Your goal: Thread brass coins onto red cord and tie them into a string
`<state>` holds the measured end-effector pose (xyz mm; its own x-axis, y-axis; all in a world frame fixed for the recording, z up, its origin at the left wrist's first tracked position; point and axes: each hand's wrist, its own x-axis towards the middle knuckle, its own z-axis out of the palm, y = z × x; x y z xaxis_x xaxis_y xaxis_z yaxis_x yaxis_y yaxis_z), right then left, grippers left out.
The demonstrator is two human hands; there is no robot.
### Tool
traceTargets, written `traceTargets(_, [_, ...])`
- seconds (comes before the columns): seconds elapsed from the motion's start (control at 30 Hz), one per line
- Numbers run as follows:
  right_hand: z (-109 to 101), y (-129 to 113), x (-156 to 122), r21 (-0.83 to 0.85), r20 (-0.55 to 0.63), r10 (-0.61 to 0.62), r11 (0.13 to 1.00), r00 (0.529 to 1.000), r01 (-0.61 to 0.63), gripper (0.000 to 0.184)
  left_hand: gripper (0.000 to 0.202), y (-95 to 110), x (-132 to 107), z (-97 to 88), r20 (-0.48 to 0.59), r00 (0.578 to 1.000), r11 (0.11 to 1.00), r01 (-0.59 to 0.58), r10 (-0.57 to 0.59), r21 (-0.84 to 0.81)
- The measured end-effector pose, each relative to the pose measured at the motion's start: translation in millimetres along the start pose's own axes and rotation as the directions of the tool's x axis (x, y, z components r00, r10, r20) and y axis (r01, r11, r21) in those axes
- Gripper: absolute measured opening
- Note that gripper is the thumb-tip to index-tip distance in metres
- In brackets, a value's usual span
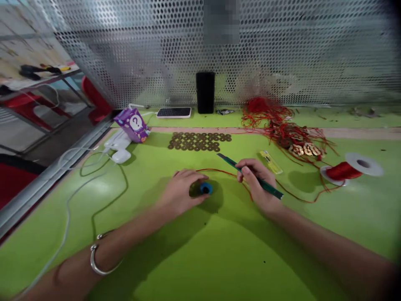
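My left hand [181,190] curls thumb and fingers around a small blue round piece with a dark centre [206,188], low over the green table. Its exact kind does not show. In my right hand [258,182] is a green utility knife [269,188], its blade out and pointing up and left. A thin red cord [213,169] passes behind my left fingers and under the right hand. It leads toward a white spool of red cord [344,171] on the right. Several bronze-coloured coins [197,142] lie in rows beyond my hands.
A yellow packet [270,162] lies beyond my right hand. Farther back are tangled red cords [266,110] with gold ornaments [305,149]. At left stand a purple box [133,124] and white cables [67,209]. A black phone [205,93] leans against the perforated metal panel [150,54].
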<state>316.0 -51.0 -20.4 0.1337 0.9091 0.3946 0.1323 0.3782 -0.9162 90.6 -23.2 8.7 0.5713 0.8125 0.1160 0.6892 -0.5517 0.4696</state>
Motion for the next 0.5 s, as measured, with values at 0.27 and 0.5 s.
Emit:
traceTargets(0.27, [-1, -12, -11, -0.057, 0.207, -0.003, 0.998, 0.978, 0.015, 0.018, 0.035, -2, -4, -0.1, 0.043, 0.998, 0.998, -0.047, 0.046, 0.028])
traceTargets(0.5, [-1, -16, -7, -0.221, 0.357, -0.186, 0.935, 0.915, 0.277, 0.008, 0.024, 1, -8, -0.6, 0.095, 0.995, 0.999, -0.02, 0.024, -0.04])
